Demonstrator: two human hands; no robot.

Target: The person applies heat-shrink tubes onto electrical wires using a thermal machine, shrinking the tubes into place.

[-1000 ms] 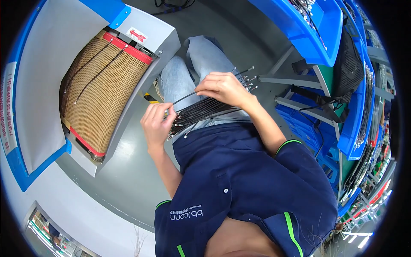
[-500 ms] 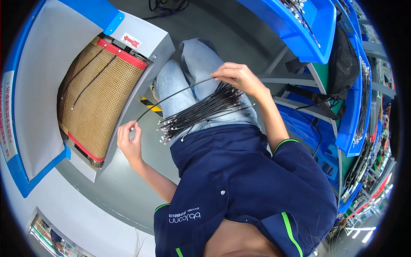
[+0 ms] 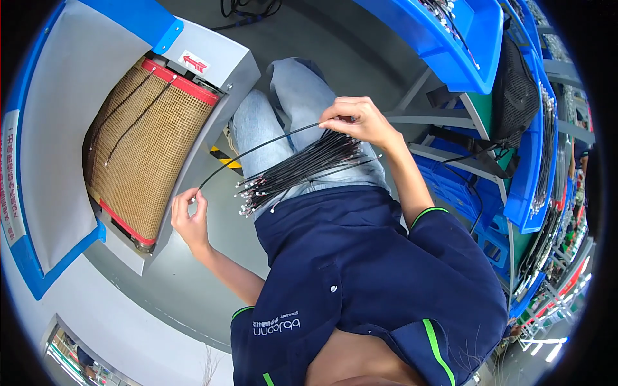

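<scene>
Between my two hands stretches one thin black cable (image 3: 254, 147), bowed slightly upward. My left hand (image 3: 191, 215) pinches its lower-left end, in front of the conveyor's near side. The other end is gripped in the closed fingers of my right hand (image 3: 358, 120), above my lap. Beneath it, a bundle of black cables (image 3: 299, 168) with small white connectors at its ends lies across my thighs. Two more black cables rest on the tan mesh conveyor belt (image 3: 151, 141), apart from my hands.
The conveyor's pale housing (image 3: 222, 61) with blue edging stands at the left. Blue bins (image 3: 473, 58) holding cables line racks on the right, with a black mesh bag (image 3: 518, 96) hanging there. Yellow-black tape (image 3: 226, 159) marks the floor by my legs.
My left hand has shifted slightly left and down with the cable's end. My right hand has dipped a little. The cables on the belt have moved slightly.
</scene>
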